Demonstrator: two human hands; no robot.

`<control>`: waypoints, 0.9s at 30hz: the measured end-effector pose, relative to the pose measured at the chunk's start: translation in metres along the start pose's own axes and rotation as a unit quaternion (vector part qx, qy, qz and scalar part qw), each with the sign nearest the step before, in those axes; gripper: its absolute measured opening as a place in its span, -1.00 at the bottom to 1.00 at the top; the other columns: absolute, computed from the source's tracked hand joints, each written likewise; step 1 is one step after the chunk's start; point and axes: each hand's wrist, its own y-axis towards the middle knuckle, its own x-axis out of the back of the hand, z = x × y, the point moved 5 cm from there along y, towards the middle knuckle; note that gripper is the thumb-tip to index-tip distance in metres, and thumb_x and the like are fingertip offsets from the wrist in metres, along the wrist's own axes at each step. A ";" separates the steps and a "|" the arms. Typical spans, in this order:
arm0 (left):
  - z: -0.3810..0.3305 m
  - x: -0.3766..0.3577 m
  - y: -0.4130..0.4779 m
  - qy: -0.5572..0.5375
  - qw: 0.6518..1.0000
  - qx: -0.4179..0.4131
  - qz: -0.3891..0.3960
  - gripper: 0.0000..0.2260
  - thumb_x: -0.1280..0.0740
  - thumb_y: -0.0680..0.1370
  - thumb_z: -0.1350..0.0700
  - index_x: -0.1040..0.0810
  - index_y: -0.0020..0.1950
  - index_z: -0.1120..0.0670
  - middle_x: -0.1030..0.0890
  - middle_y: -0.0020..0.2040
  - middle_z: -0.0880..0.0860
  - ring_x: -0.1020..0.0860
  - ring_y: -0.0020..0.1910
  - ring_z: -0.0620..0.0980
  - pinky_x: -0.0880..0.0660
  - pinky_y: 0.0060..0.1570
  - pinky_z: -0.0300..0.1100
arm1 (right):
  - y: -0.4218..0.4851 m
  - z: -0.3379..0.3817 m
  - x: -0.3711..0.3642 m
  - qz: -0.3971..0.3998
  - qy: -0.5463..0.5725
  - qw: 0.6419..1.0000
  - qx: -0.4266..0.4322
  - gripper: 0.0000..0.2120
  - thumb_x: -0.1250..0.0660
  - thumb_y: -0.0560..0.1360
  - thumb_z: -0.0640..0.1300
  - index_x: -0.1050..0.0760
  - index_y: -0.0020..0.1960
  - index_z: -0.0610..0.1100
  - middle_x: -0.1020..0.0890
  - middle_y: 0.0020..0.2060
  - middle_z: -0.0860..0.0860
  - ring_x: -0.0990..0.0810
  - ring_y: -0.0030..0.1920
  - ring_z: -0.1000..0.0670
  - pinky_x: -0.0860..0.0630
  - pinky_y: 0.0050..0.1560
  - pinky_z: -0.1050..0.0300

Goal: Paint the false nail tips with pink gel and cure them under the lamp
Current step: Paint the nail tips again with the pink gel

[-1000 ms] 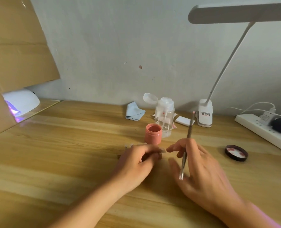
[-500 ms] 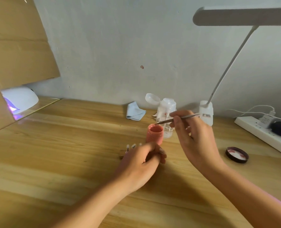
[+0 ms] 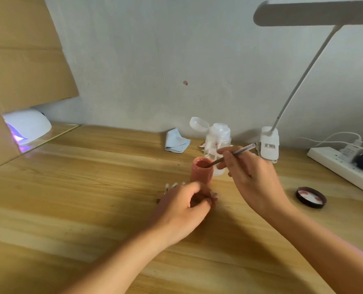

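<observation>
Two bare hands are working over the pale wooden table (image 3: 70, 187).

Changes, left to right:
- The left hand (image 3: 184, 206) has barely shifted. It rests on the wood with fingers curled in, over the near end of a short row of clear false nail tips (image 3: 174, 185) that poke out past the knuckles. Whether it actually pinches them is hidden, so I cannot tell.
- The right hand (image 3: 254, 177) pinches a thin silver-handled gel brush (image 3: 235, 153). A second ago the brush stood upright between the hands, and half a second ago it hovered at the rim. Now the bristle end is down inside the small pink round jar (image 3: 201, 170).
- My read: this is the gel-loading step. The brush still has to go to the tips, and curing comes after that.

Containers and the rest, left to right:
- A white dome curing lamp (image 3: 27, 126) glows purple at the far left, half behind a brown cardboard sheet (image 3: 17, 60) and well apart from the tips.
- A folded light-blue cloth (image 3: 177, 141) lies by the wall.
- The pink jar is open and upright, just beyond the left hand, with pink gel showing near the top.
- Behind it stands a clear plastic pump bottle (image 3: 217, 143) with its cap flipped open. Its fill level is hard to judge.
- To the right is the base of a white clip desk lamp (image 3: 269, 145).
- A black round lid (image 3: 311, 197) lies face up with pink smears inside. It is likely the jar's.
- A white power strip (image 3: 341, 166) sits at the far right.
</observation>
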 end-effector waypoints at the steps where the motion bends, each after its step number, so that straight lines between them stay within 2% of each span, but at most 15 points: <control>1: 0.000 0.000 0.000 0.011 1.000 -0.004 0.000 -0.82 -0.34 0.55 0.02 -0.55 0.00 -0.30 -0.64 -0.21 -0.28 -0.61 -0.25 -0.08 -0.59 -0.09 0.00 | -0.005 0.001 0.007 -0.016 0.054 0.998 -0.004 -0.76 -0.19 0.63 0.01 -0.61 0.09 -0.02 -0.70 -0.23 0.16 -0.64 -0.19 0.10 -0.57 -0.08 0.00; 4: 0.000 -0.002 0.002 0.042 0.999 -0.013 0.010 -0.81 -0.32 0.59 0.05 -0.55 0.01 -0.29 -0.64 -0.12 -0.34 -0.56 -0.29 -0.26 -0.54 -0.07 -0.15 | -0.026 -0.002 0.023 -0.044 0.215 0.975 -0.039 -0.87 -0.29 0.60 -0.09 -0.60 0.04 -0.07 -0.72 -0.18 0.06 -0.64 -0.18 0.10 -0.57 -0.17 0.20; 6: 0.000 -0.003 0.003 0.049 0.999 -0.016 0.018 -0.83 -0.32 0.60 0.06 -0.60 -0.01 -0.23 -0.65 -0.11 -0.35 -0.54 -0.29 -0.32 -0.53 -0.06 -0.18 | -0.042 -0.010 0.027 -0.053 0.278 0.954 -0.100 -0.95 -0.40 0.52 -0.15 -0.57 -0.04 -0.11 -0.67 -0.27 0.03 -0.57 -0.28 0.07 -0.52 -0.31 0.20; 7: 0.000 -0.004 0.003 0.047 0.999 -0.017 0.022 -0.83 -0.31 0.60 0.07 -0.60 -0.03 -0.22 -0.65 -0.11 -0.35 -0.54 -0.29 -0.33 -0.53 -0.06 -0.17 | -0.048 -0.016 0.026 -0.060 0.296 0.944 -0.132 -0.91 -0.43 0.49 -0.17 -0.52 -0.08 -0.15 -0.60 -0.34 0.02 -0.50 -0.35 0.07 -0.46 -0.36 0.16; 9: 0.000 -0.005 0.002 0.034 0.999 -0.012 0.028 -0.78 -0.30 0.62 0.09 -0.58 -0.04 -0.26 -0.67 -0.10 -0.32 -0.58 -0.28 -0.28 -0.58 -0.07 -0.11 | -0.057 -0.026 0.025 -0.075 0.329 0.924 -0.180 -0.82 -0.41 0.50 -0.21 -0.41 -0.13 -0.20 -0.46 -0.45 0.03 -0.37 -0.45 0.08 -0.35 -0.38 0.13; 11: 0.001 -0.006 0.002 0.021 0.999 -0.007 0.030 -0.75 -0.29 0.62 0.12 -0.57 -0.03 -0.28 -0.68 -0.06 -0.28 -0.66 -0.16 -0.14 -0.61 -0.02 -0.01 | -0.060 -0.029 0.025 -0.082 0.364 0.906 -0.200 -0.82 -0.36 0.54 -0.24 -0.35 -0.12 -0.18 -0.41 -0.50 0.01 -0.35 -0.46 0.06 -0.35 -0.35 0.13; 14: 0.001 -0.006 0.002 0.012 0.999 -0.006 0.031 -0.76 -0.29 0.63 0.13 -0.59 -0.01 -0.24 -0.69 -0.06 -0.25 -0.66 -0.11 -0.05 -0.61 -0.02 0.03 | -0.061 -0.026 0.020 -0.043 0.416 0.886 -0.201 -0.91 -0.28 0.57 -0.22 -0.39 -0.08 -0.19 -0.58 -0.41 -0.08 -0.50 -0.36 -0.01 -0.51 -0.24 0.15; 17: 0.004 -0.006 0.004 0.007 0.999 -0.004 0.033 -0.79 -0.29 0.63 0.13 -0.63 0.00 -0.17 -0.69 -0.09 -0.24 -0.64 -0.14 -0.09 -0.58 -0.09 -0.05 | -0.062 -0.017 0.016 0.026 0.406 0.900 -0.160 -0.91 -0.31 0.55 -0.21 -0.48 -0.09 -0.24 -0.69 -0.23 -0.17 -0.59 -0.22 -0.01 -0.56 -0.09 0.18; 19: 0.003 -0.006 0.003 0.001 0.999 -0.004 0.037 -0.78 -0.28 0.64 0.13 -0.63 0.00 -0.19 -0.70 -0.09 -0.23 -0.64 -0.15 -0.10 -0.55 -0.12 -0.09 | -0.063 -0.015 0.015 0.051 0.374 0.916 -0.138 -0.94 -0.31 0.53 -0.30 -0.47 -0.11 -0.28 -0.67 -0.28 -0.13 -0.56 -0.25 0.05 -0.51 -0.17 0.29; 22: 0.003 -0.007 0.003 0.000 0.999 -0.008 0.040 -0.76 -0.28 0.64 0.13 -0.60 -0.01 -0.23 -0.70 -0.10 -0.19 -0.63 -0.14 -0.08 -0.54 -0.11 -0.05 | -0.064 -0.017 0.013 0.061 0.356 0.923 -0.134 -0.87 -0.28 0.53 -0.37 -0.43 -0.18 -0.24 -0.63 -0.35 -0.11 -0.54 -0.31 0.09 -0.45 -0.26 0.35; 25: 0.004 -0.008 0.004 -0.003 0.999 -0.010 0.040 -0.79 -0.28 0.64 0.13 -0.60 -0.01 -0.19 -0.70 -0.10 -0.19 -0.64 -0.08 -0.09 -0.53 -0.08 -0.04 | -0.064 -0.014 0.010 0.083 0.337 0.929 -0.131 -0.87 -0.33 0.52 -0.34 -0.44 -0.17 -0.23 -0.65 -0.34 -0.12 -0.55 -0.31 0.08 -0.44 -0.26 0.32; 27: 0.004 -0.008 0.004 -0.006 0.999 -0.010 0.041 -0.78 -0.28 0.64 0.13 -0.59 -0.02 -0.21 -0.70 -0.10 -0.20 -0.64 -0.05 -0.12 -0.50 -0.08 -0.08 | -0.064 -0.013 0.010 0.083 0.316 0.935 -0.137 -0.88 -0.37 0.43 -0.22 -0.44 -0.19 -0.22 -0.63 -0.37 -0.08 -0.53 -0.32 0.08 -0.42 -0.27 0.29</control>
